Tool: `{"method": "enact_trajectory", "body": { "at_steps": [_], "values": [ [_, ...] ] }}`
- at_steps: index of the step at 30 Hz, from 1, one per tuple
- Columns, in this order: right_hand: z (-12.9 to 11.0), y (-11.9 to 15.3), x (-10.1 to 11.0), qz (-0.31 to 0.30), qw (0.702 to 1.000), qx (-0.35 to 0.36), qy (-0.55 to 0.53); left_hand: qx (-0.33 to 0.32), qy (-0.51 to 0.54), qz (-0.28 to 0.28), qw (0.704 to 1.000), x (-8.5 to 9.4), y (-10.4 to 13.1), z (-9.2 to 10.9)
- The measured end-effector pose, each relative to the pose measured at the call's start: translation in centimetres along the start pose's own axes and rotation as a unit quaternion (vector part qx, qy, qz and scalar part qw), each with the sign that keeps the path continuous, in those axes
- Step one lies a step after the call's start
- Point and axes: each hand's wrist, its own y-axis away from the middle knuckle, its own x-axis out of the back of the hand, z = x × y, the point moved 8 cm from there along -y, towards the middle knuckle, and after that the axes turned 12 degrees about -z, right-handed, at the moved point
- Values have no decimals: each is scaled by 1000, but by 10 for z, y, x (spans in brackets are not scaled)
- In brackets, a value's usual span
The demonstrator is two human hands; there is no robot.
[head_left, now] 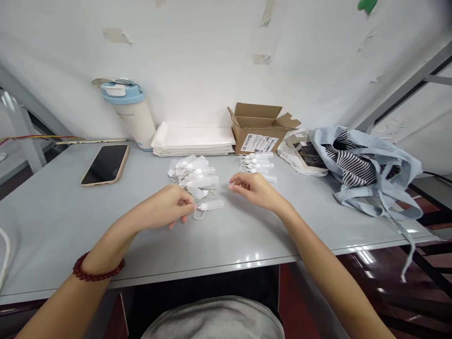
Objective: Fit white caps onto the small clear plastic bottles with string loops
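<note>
My left hand (169, 205) is low over the table with its fingers curled. Its thumb and index fingertips meet the pointed, corded end of a small translucent white bottle (213, 205), whose body points right. My right hand (256, 189) hovers to the right of the bottles, with thumb and index finger slightly apart and nothing visible between them. Just beyond my left hand lies a loose pile of similar white bottles (201, 181) with white cord loops. Past my right hand, several more bottles (263, 165) lie side by side in a row, partly hidden by the hand.
A stack of white paper or envelopes (197, 136) and an open cardboard box (256, 141) stand against the wall. On the left are a phone (106, 164) and a blue-lidded tumbler (132, 115). To the right lie a plastic bag (296, 153) and a light blue cloth bag (399, 162).
</note>
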Motion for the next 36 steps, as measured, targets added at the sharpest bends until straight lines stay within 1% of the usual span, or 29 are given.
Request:
{"method": "enact_trajectory", "body": {
  "at_steps": [3,5,8,10,13,16,18,21,25,27,31,36],
  "values": [
    [12,2,16,51,996,-38,58,16,-16,-9,1000,-1,-1,-5],
    [25,6,27,77,987,-103,101,28,-22,-6,999,0,-1,-9],
    [42,17,45,91,955,-222,174,41,-23,9,999,4,2,-12],
    [50,25,55,91,931,-287,205,55,-18,27,998,10,4,-15],
    [60,36,67,88,908,-351,209,70,-5,61,996,17,8,-18],
    [68,43,74,89,901,-377,197,53,4,92,994,21,7,-15],
    [74,45,74,75,897,-391,193,37,11,118,992,21,4,-12],
    [81,46,72,57,893,-404,192,14,9,176,984,21,-1,-5],
    [84,45,73,57,887,-413,198,-6,-16,242,970,20,-4,1],
    [85,45,73,52,880,-424,207,-2,-30,258,966,20,-5,0],
    [85,45,72,38,869,-445,215,6,-64,272,960,19,-8,-2],
    [87,44,70,31,865,-448,223,3,-104,282,954,16,-11,0]
  ]
}}
